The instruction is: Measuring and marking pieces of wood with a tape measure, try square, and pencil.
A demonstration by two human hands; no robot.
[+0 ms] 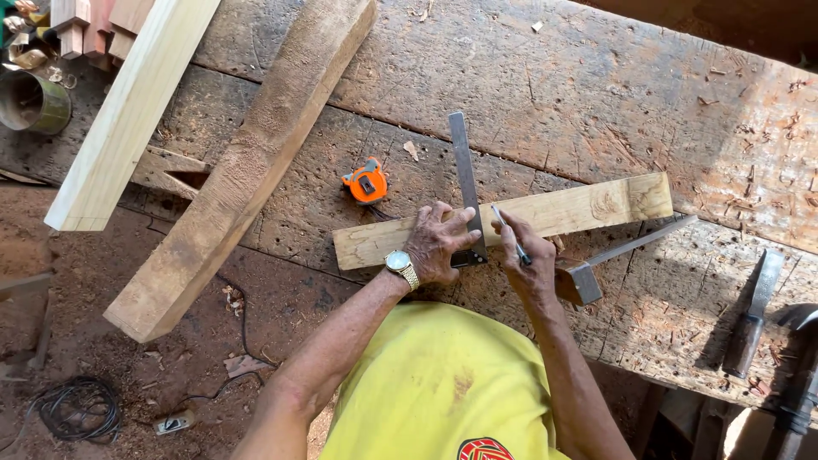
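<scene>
Left hand [439,243] presses flat on a try square [467,192] laid across the short plank [511,220] on the workbench [596,94]. Right hand [527,260] grips a pencil [511,234], its tip at the blade; no finished line shows, so marking seems barely begun.

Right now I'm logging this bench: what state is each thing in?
Left hand: pressing flat on the metal try square.
Metal try square: laid across the short pale wooden board.
Right hand: gripping a thin pencil, tip at the square's edge.
Orange tape measure: retracted, lying untouched.
Dark-handled chisel: lying idle.
</scene>
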